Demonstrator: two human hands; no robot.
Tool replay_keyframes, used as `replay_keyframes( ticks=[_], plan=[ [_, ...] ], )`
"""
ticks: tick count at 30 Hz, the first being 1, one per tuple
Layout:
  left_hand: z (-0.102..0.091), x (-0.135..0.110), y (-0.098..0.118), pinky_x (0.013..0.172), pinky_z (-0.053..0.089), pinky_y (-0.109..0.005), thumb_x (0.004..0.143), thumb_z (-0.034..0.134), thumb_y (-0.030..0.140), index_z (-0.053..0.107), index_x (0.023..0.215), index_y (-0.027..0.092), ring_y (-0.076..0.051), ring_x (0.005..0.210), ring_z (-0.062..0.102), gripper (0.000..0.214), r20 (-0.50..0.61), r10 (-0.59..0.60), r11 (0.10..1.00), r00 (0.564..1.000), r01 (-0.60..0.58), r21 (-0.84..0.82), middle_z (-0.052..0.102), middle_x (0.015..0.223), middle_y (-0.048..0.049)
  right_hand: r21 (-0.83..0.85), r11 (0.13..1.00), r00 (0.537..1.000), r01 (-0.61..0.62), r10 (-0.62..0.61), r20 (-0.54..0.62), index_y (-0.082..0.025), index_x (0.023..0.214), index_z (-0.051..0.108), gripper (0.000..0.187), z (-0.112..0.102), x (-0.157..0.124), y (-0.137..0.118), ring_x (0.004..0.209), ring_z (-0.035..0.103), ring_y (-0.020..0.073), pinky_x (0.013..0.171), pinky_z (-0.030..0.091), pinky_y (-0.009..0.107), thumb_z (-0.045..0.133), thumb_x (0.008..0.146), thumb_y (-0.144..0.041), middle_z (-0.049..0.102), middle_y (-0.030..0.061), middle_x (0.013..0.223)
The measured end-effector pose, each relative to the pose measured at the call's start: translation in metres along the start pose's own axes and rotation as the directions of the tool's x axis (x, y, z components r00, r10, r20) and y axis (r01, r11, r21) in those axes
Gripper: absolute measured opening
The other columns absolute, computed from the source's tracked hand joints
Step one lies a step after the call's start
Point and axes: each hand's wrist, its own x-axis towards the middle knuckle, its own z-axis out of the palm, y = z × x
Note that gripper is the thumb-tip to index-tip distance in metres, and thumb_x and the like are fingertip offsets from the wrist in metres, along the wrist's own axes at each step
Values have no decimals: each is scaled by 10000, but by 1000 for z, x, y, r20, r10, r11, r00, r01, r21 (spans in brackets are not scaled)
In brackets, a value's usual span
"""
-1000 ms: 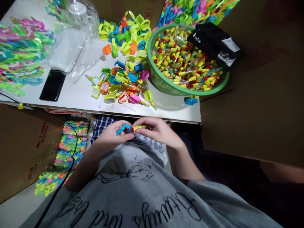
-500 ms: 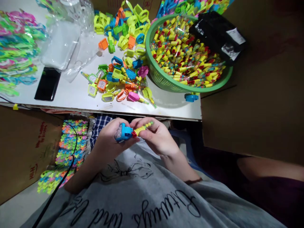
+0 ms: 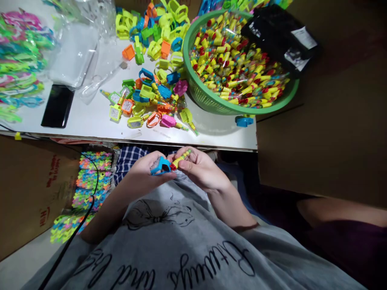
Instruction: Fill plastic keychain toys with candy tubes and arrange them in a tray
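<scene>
A blue watch-shaped piece [image 3: 162,166] is held nearer the wearer than the green basket [image 3: 201,90] and a little to the basket's left, lower than the bench [image 3: 90,131] on which the basket is set. It is clasped by the grip of the left hand [image 3: 142,173], with part of it covered by the fingers. Just to its right, a yellow tube with a red end [image 3: 179,162] is pinched between thumb and fingers by the grip of the right hand [image 3: 204,171]; its red end is turned toward the blue piece, but whether the two are joined cannot be told. The basket is filled with similar yellow-and-red tubes [image 3: 238,86], and a black package [image 3: 279,38] is laid over the right part of its rim. A loose blue piece [image 3: 244,121] is seen just in front of the basket. To the basket's left, watch-shaped pieces in mixed colours [image 3: 148,94] are scattered, some with tubes attached. Well to the basket's left, a black phone [image 3: 57,106] is laid flat, and beyond it coloured strips [image 3: 21,66] are heaped.
</scene>
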Motion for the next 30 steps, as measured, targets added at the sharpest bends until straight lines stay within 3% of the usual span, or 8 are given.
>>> replay_keyframes(
  ticks=[10,18,23,30],
  plan=[
    [-1,-10,6,505,329,-234,727,671,426,503,759,192,-95,549,418,290,-14,118,978,993,-113,173,502,653,40,-54,982,977,183,-188,-104,-224,888,515,279,20,-20,12,836,638,137,786,531,313,704,767,-390,666,8,853],
    [3,-28,22,605,411,-284,769,654,391,564,847,212,-168,697,550,214,-42,269,860,962,-220,460,590,769,-9,-167,925,916,340,-366,-163,-260,887,454,299,39,-40,13,922,639,190,812,525,404,644,805,-477,663,38,908],
    [9,-34,32,578,402,-291,769,649,395,562,852,223,-172,664,543,211,-57,283,841,957,-219,496,587,755,-2,-159,872,864,463,-485,-139,-274,865,429,260,37,-42,12,885,649,179,810,524,419,627,835,-440,668,14,883],
    [14,-32,33,590,414,-306,755,662,378,571,853,230,-183,675,549,199,-56,278,855,959,-220,469,595,764,-10,-216,869,861,446,-482,-161,-275,857,430,297,35,-42,12,864,649,176,828,512,425,625,821,-497,654,14,855]
  ],
)
